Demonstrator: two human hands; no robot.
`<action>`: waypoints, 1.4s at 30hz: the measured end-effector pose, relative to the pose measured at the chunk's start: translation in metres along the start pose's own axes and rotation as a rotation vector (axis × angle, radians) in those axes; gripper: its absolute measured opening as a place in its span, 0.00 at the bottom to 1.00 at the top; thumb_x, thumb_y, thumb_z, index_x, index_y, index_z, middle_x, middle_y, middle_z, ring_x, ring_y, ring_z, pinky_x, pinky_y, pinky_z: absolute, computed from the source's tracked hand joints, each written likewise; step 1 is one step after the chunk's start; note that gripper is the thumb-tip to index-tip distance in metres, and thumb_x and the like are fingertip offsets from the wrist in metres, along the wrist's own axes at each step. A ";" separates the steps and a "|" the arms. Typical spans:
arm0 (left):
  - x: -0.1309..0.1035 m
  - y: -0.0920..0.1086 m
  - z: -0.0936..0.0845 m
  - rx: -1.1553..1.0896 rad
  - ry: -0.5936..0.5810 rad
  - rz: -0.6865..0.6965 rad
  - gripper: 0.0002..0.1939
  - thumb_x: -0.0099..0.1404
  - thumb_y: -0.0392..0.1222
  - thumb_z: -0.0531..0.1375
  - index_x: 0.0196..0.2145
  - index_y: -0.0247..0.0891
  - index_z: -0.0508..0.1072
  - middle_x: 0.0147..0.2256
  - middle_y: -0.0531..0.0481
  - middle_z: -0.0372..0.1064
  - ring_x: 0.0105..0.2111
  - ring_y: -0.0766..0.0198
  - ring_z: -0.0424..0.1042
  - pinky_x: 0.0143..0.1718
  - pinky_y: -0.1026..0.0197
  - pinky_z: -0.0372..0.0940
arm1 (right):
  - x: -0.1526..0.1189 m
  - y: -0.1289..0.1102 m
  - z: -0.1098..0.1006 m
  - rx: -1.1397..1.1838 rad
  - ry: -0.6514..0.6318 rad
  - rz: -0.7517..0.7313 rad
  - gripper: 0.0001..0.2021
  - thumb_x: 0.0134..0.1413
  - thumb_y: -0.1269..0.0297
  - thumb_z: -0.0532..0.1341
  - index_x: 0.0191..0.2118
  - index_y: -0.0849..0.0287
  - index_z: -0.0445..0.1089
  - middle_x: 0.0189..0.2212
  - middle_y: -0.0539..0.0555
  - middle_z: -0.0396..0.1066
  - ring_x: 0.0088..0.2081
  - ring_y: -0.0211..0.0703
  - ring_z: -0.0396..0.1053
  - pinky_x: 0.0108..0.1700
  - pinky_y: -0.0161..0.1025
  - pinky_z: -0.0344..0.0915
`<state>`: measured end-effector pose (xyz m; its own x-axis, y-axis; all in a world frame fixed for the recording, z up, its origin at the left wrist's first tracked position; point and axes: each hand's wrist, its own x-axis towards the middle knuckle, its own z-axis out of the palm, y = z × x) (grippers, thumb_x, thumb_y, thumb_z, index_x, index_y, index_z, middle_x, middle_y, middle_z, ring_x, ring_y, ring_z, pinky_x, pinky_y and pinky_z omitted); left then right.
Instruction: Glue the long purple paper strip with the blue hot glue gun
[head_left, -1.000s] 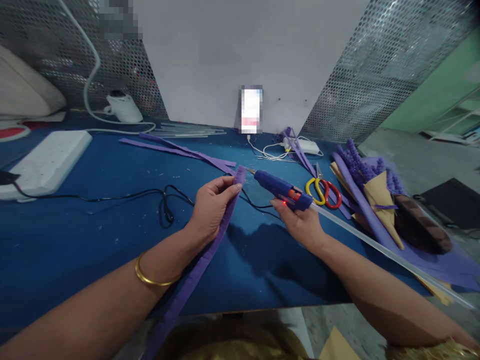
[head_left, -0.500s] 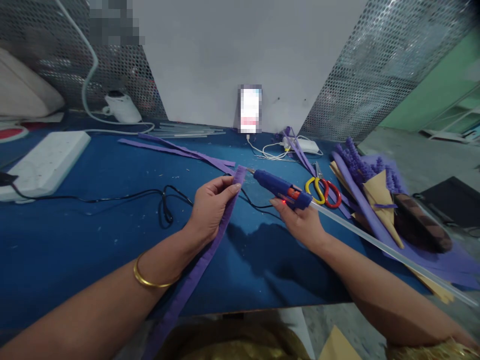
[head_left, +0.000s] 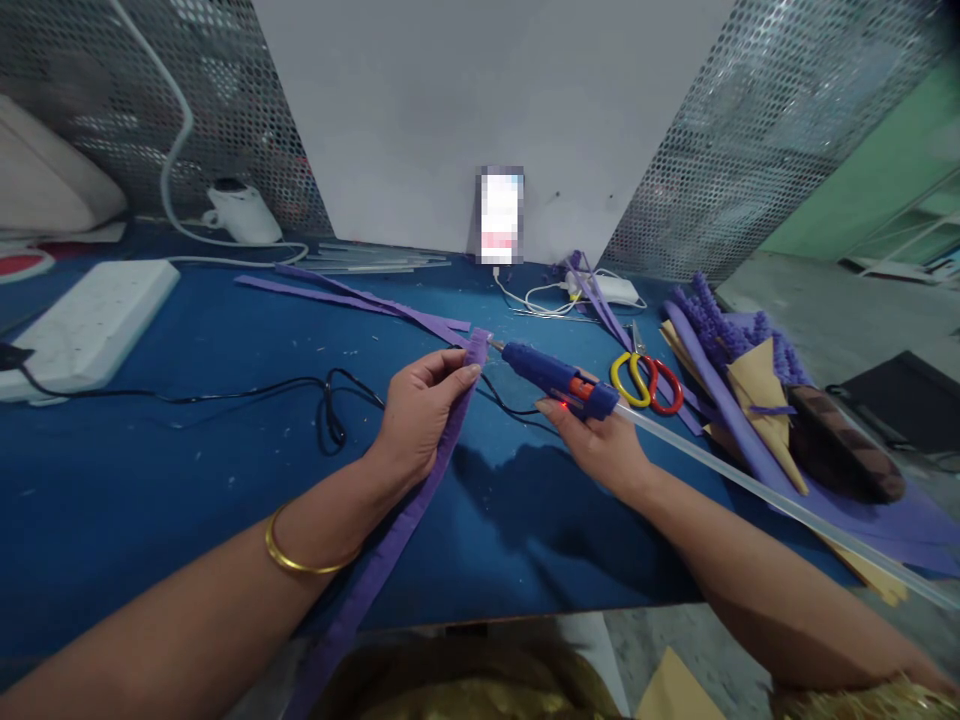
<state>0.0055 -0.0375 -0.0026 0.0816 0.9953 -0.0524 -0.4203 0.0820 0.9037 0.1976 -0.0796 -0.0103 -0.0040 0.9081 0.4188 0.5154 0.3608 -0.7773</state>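
Observation:
My left hand [head_left: 421, 415] pinches the upper end of a long purple paper strip [head_left: 409, 505] that runs down toward my lap. In my right hand [head_left: 600, 445] is a blue glue gun [head_left: 551, 378] with a red light and a long clear glue stick [head_left: 780, 505] trailing from its back. The gun's nozzle touches the strip's top end, just right of my left fingertips. Both hands hover over the blue table [head_left: 150, 480].
Red and yellow scissors [head_left: 646, 382] lie right of the gun. Purple paper flowers and rolls [head_left: 739, 370] fill the right edge. More purple strips [head_left: 352, 298], a white power strip [head_left: 86, 325], a black cord [head_left: 300, 388], spare glue sticks [head_left: 375, 260] and a charging phone [head_left: 500, 215] lie farther back.
The glue gun has slid a little left, bringing its nozzle onto the top end of the strip. My left hand has stayed put.

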 end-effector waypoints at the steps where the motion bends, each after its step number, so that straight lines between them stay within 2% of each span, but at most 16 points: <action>1: 0.000 0.000 0.000 0.002 0.000 0.003 0.11 0.48 0.39 0.72 0.31 0.37 0.80 0.30 0.51 0.76 0.29 0.66 0.71 0.35 0.63 0.67 | 0.000 0.000 0.000 0.001 -0.005 0.002 0.14 0.55 0.52 0.64 0.28 0.55 0.66 0.26 0.50 0.64 0.30 0.41 0.61 0.35 0.39 0.60; 7: 0.000 0.000 0.000 -0.009 0.022 0.005 0.11 0.47 0.39 0.72 0.31 0.37 0.80 0.30 0.51 0.76 0.29 0.67 0.72 0.35 0.64 0.67 | -0.001 0.002 0.001 0.000 -0.014 0.010 0.14 0.55 0.52 0.64 0.29 0.56 0.66 0.25 0.49 0.63 0.28 0.39 0.60 0.33 0.38 0.61; 15: 0.003 0.000 0.002 -0.030 0.128 0.018 0.14 0.44 0.42 0.74 0.30 0.37 0.81 0.27 0.52 0.76 0.27 0.67 0.71 0.34 0.63 0.67 | -0.002 0.004 0.001 -0.016 -0.023 0.002 0.16 0.56 0.50 0.63 0.28 0.57 0.65 0.26 0.49 0.64 0.28 0.38 0.61 0.33 0.38 0.62; 33: 0.001 0.006 0.004 -0.047 0.134 -0.009 0.12 0.41 0.40 0.74 0.27 0.37 0.81 0.25 0.51 0.76 0.25 0.66 0.71 0.31 0.63 0.68 | -0.003 -0.003 -0.001 -0.045 -0.101 -0.009 0.16 0.58 0.51 0.62 0.28 0.56 0.61 0.25 0.48 0.61 0.27 0.37 0.59 0.30 0.37 0.58; 42: 0.002 0.006 0.002 -0.008 0.124 0.003 0.13 0.43 0.44 0.73 0.28 0.37 0.82 0.27 0.51 0.77 0.26 0.65 0.71 0.33 0.61 0.69 | -0.003 -0.003 -0.001 -0.050 -0.111 -0.029 0.15 0.58 0.53 0.63 0.29 0.56 0.60 0.25 0.48 0.60 0.27 0.36 0.58 0.30 0.36 0.57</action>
<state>0.0054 -0.0354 0.0034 -0.0316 0.9943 -0.1019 -0.4272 0.0787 0.9007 0.1970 -0.0838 -0.0086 -0.1133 0.9163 0.3842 0.5561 0.3789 -0.7397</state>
